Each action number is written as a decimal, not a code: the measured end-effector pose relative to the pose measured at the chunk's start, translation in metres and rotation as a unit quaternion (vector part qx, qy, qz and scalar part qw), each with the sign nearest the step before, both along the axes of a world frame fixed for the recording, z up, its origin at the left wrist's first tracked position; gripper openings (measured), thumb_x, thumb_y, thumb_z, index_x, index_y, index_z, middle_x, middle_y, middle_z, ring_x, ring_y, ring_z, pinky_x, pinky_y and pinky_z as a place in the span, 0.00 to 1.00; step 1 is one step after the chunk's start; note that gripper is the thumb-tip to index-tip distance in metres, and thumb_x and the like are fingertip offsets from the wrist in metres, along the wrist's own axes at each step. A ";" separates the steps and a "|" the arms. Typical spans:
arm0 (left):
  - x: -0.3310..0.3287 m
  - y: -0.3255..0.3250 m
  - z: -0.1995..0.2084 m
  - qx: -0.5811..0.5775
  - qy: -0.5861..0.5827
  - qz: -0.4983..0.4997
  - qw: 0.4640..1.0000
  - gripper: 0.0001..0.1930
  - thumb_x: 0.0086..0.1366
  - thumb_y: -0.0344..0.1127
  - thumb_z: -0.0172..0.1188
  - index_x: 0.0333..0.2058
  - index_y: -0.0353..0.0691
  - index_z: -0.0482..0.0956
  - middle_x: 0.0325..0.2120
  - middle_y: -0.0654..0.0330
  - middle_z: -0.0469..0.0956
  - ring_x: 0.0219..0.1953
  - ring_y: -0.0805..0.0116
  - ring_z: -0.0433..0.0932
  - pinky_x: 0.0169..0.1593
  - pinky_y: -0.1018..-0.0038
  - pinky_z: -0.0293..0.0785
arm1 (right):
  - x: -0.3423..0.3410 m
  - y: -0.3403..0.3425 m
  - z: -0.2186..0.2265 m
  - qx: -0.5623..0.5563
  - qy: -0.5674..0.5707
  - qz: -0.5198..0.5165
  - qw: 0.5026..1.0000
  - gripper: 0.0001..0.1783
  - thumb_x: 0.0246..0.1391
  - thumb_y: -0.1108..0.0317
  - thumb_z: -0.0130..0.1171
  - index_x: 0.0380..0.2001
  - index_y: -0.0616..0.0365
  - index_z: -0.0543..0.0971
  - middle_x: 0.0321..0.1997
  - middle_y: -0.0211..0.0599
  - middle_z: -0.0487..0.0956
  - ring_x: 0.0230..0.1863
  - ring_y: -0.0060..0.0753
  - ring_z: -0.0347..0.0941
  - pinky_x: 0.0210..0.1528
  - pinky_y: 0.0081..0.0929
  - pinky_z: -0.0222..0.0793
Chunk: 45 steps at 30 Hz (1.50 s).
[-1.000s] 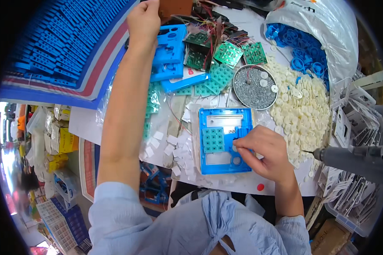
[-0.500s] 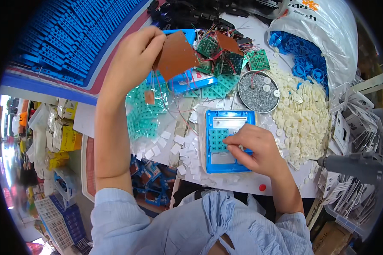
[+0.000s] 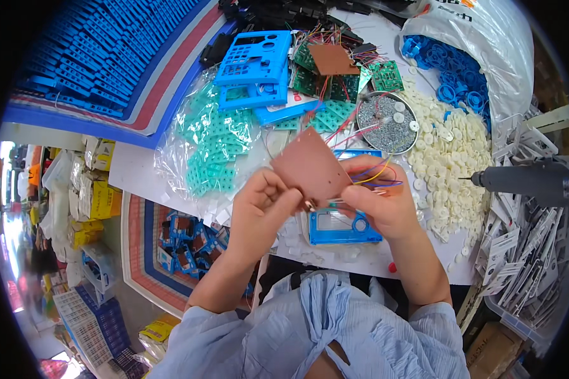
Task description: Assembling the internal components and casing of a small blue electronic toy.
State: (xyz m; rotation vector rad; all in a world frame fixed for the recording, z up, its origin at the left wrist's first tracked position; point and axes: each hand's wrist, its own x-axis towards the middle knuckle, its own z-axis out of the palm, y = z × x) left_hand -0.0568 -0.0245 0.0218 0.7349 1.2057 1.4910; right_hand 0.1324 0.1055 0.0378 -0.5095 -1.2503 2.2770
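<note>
A brown circuit board [image 3: 311,165] with coloured wires [image 3: 378,177] is held up between my hands, its plain face showing. My left hand [image 3: 260,211] pinches the board's lower left edge, beside a small metal part. At the right corner, my right hand [image 3: 385,199] has its fingers closed on the board and the wires. Beneath lies a blue plastic casing [image 3: 344,235], mostly covered by the board and my right hand; its lower part with a round opening shows. Whether the green keypad sits in it is hidden.
Behind are blue casings [image 3: 253,60], green keypads [image 3: 212,148] in clear plastic and wired boards [image 3: 335,60]. A round dish of screws [image 3: 385,136] stands beside cream buttons [image 3: 449,183]. At right, a grey electric screwdriver [image 3: 525,180] juts in. Blue parts fill a bin [image 3: 193,243] below left.
My left hand has brought the brown board from the back left toward me, over the casing. My right hand has left the green keypad and taken hold of the board's right side and wires.
</note>
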 end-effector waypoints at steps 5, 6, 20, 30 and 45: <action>-0.003 -0.010 0.027 0.060 0.480 0.109 0.868 0.25 0.53 0.31 0.77 0.47 0.37 0.73 0.47 0.52 0.77 0.56 0.64 0.74 0.56 0.64 0.71 | 0.006 0.008 0.010 0.047 -0.042 0.040 0.997 0.17 0.54 0.69 0.72 0.44 0.66 0.83 0.33 0.35 0.84 0.25 0.17 0.76 0.25 0.17 0.70; -0.008 -0.002 0.040 0.110 0.509 0.110 0.847 0.26 0.53 0.32 0.77 0.47 0.37 0.73 0.47 0.53 0.76 0.57 0.63 0.73 0.58 0.64 0.70 | 0.006 0.012 0.015 0.055 -0.056 0.047 0.996 0.17 0.53 0.68 0.72 0.44 0.66 0.83 0.32 0.34 0.84 0.24 0.17 0.75 0.25 0.17 0.70; -0.062 0.127 0.013 0.100 0.288 0.053 0.951 0.13 0.67 0.31 0.65 0.50 0.36 0.80 0.47 0.61 0.80 0.49 0.74 0.77 0.52 0.74 0.75 | -0.006 0.113 0.034 0.427 -0.116 -0.410 0.797 0.11 0.63 0.70 0.64 0.44 0.68 0.83 0.33 0.34 0.84 0.29 0.20 0.78 0.34 0.18 0.74; -0.055 0.119 0.023 0.244 0.331 0.144 0.900 0.18 0.68 0.26 0.61 0.55 0.36 0.75 0.54 0.57 0.75 0.55 0.70 0.73 0.56 0.71 0.73 | -0.003 0.113 0.059 0.313 0.042 -0.396 0.862 0.13 0.62 0.70 0.65 0.44 0.69 0.80 0.34 0.42 0.84 0.26 0.26 0.79 0.28 0.22 0.75; -0.035 0.058 0.024 0.046 -0.100 -0.171 0.979 0.17 0.75 0.40 0.56 0.54 0.34 0.73 0.39 0.51 0.84 0.33 0.71 0.84 0.23 0.81 0.74 | 0.014 0.054 0.023 0.100 -0.067 -0.035 0.992 0.15 0.60 0.69 0.64 0.48 0.65 0.82 0.31 0.36 0.84 0.18 0.15 0.71 0.17 0.13 0.60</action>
